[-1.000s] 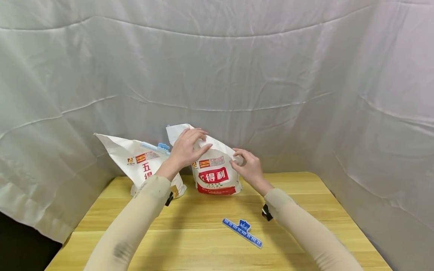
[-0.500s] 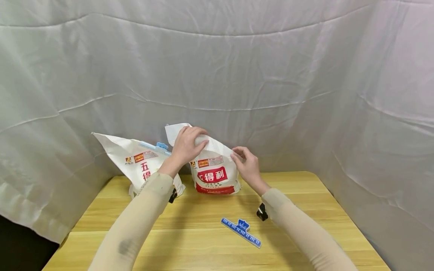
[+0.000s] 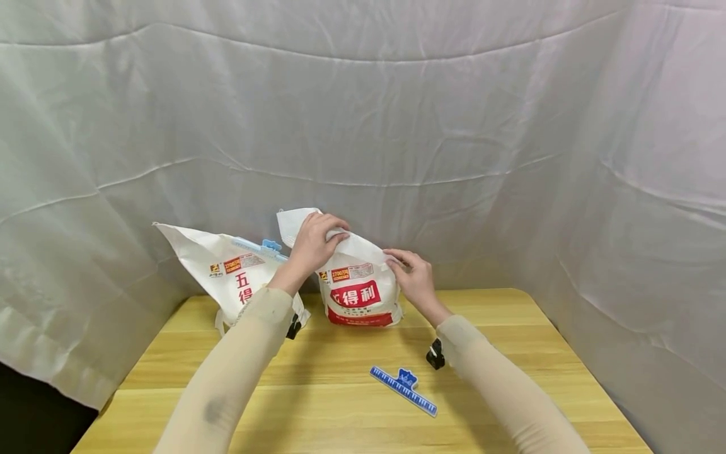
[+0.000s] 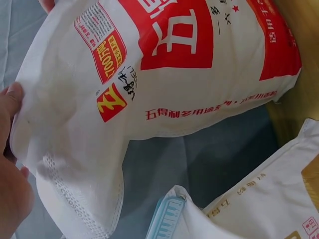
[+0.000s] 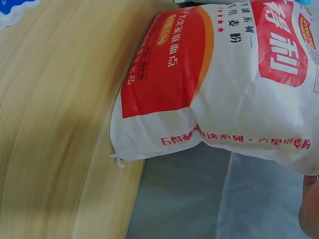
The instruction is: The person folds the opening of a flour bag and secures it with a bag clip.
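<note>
A white flour bag (image 3: 357,293) with red printing stands at the back of the table, its top folded over into a slanting edge. My left hand (image 3: 314,246) pinches that edge toward its upper left, thumb in front and fingers behind. At the lower right end of the fold, my right hand (image 3: 416,280) pinches the corner between thumb and fingers. In the left wrist view, the bag's loose top flap (image 4: 84,199) hangs past my left hand. Only the tip of my right thumb (image 5: 310,211) shows in the right wrist view.
A second flour bag (image 3: 227,271) leans at the left, its top held by a light blue clip (image 3: 271,244). A dark blue clip with a piano-key bar (image 3: 404,389) lies on the wooden table (image 3: 499,353) in front. Grey cloth (image 3: 454,126) hangs behind.
My left thumb has drawn up against the bag's top edge. My right fingers have shifted slightly at the right corner, and the folded top now lies flatter. The clips stay put.
</note>
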The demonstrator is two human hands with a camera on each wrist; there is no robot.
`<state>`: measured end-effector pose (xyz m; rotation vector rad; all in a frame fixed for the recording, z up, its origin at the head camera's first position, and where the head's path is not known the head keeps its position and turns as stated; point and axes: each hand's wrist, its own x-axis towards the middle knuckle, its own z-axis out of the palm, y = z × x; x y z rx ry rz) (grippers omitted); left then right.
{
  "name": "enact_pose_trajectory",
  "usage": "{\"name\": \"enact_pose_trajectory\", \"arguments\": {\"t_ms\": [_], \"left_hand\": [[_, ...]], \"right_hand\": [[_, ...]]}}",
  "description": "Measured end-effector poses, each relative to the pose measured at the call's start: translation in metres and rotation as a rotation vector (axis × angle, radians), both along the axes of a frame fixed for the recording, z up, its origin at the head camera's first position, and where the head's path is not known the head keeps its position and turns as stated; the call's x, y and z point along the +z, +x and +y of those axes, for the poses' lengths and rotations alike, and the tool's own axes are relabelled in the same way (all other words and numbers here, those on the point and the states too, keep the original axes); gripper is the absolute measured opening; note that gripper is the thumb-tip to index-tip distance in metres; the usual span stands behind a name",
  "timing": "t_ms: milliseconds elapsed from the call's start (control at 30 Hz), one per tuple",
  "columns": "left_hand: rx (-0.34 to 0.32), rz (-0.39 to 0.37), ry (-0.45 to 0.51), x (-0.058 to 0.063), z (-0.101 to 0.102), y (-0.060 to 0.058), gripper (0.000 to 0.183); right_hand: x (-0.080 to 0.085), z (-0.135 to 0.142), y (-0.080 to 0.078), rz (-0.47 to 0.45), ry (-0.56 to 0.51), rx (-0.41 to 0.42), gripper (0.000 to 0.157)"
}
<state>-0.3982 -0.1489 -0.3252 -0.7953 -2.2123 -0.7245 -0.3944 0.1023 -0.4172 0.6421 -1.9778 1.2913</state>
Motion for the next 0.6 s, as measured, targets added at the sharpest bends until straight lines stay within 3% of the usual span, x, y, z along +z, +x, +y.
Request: {"name": "enact_pose_trajectory", "arguments": {"t_ms": [600], "left_hand": [[0.019, 0.031, 0.012, -0.0002, 0.002, -0.0012, 0.008]], "right_hand": [[0.0026, 0.001, 0.0017, -0.056, -0.062, -0.004, 0.019]]}}
